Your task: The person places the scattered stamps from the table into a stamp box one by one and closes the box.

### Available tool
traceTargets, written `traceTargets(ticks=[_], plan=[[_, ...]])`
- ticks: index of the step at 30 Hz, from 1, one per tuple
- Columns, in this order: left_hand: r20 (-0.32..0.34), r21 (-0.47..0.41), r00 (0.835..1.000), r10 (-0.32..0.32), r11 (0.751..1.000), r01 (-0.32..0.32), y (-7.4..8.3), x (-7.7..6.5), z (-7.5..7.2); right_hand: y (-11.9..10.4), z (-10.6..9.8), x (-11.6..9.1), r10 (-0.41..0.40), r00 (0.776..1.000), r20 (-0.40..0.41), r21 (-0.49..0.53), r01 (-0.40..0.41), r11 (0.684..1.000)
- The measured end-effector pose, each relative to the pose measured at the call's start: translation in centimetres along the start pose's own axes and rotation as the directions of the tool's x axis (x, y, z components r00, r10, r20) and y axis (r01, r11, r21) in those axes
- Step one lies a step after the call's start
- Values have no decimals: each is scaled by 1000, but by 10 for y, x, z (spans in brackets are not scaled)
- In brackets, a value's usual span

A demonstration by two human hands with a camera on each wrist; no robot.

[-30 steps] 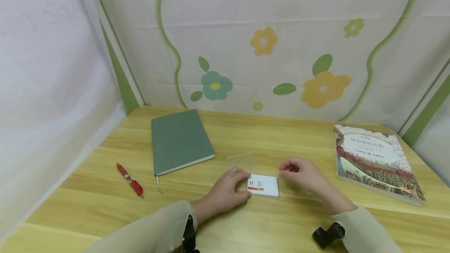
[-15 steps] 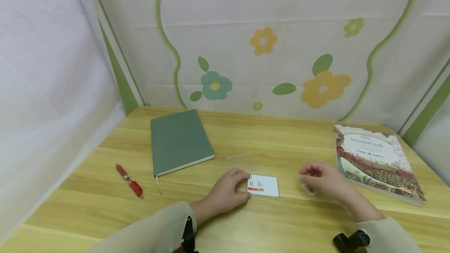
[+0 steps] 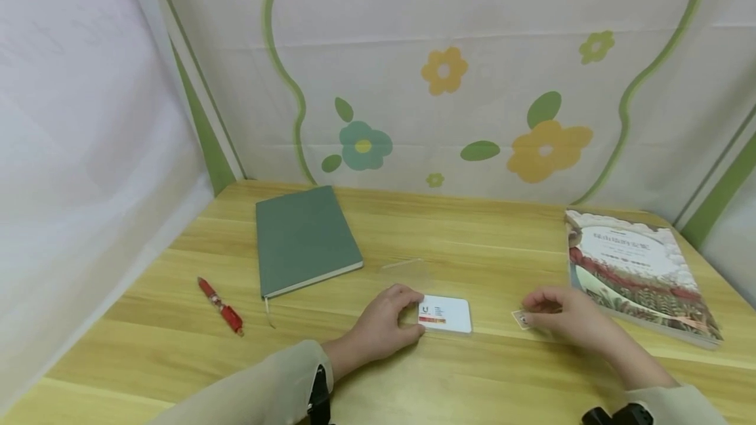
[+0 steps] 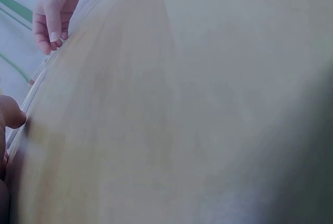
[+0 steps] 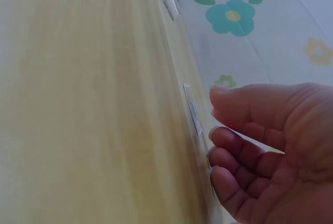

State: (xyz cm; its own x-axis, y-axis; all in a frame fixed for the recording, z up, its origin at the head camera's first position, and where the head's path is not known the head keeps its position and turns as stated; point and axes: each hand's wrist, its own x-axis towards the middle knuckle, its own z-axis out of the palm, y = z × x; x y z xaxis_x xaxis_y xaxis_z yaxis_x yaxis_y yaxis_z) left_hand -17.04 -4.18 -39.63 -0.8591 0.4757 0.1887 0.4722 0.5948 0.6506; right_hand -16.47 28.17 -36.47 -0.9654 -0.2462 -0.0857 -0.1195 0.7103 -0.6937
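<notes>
A white card with a logo and an orange-red strip lies on the table, with a thin clear margin showing round its edge. My left hand holds it by the left end, index finger at the upper corner and thumb at the lower one. To its right is a small square sticker-like piece with a dark print, partly covered by my right hand. That hand's fingers are loosely bent beside the piece. In the right wrist view the piece lies flat near the fingertips, and I see nothing between them.
A clear flat sheet lies behind my left hand. The green notebook and red pen are on the left. An illustrated book lies at the right. A floral cloth hangs behind the wooden table.
My right hand has moved right, away from the white card, uncovering the small square piece and stopping beside it. The left hand stays on the card.
</notes>
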Motion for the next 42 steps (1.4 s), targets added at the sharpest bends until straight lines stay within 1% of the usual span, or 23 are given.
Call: traceTargets(ticks=[8,15,17,23,34,42], plan=[[-4,1,1000,1,1000,-1,0,-1,1,8,0,-2,-8,1000,24,40,7,999],[-3,8,1000,-3,1000,3,1,0,1,10,1,-1,-59,998,28,29,58,998],[-4,9,1000,-3,1000,3,1,0,1,9,2,0,-53,998,24,32,53,998],[-3,8,1000,0,1000,0,1,1,0,7,3,0,-3,1000,20,56,2,998],[-4,3,1000,-7,1000,7,1,0,0,4,5,0,38,999,5,69,-38,997],[1,4,1000,-12,1000,12,1,0,0,4,6,0,35,999,-3,98,-34,995]])
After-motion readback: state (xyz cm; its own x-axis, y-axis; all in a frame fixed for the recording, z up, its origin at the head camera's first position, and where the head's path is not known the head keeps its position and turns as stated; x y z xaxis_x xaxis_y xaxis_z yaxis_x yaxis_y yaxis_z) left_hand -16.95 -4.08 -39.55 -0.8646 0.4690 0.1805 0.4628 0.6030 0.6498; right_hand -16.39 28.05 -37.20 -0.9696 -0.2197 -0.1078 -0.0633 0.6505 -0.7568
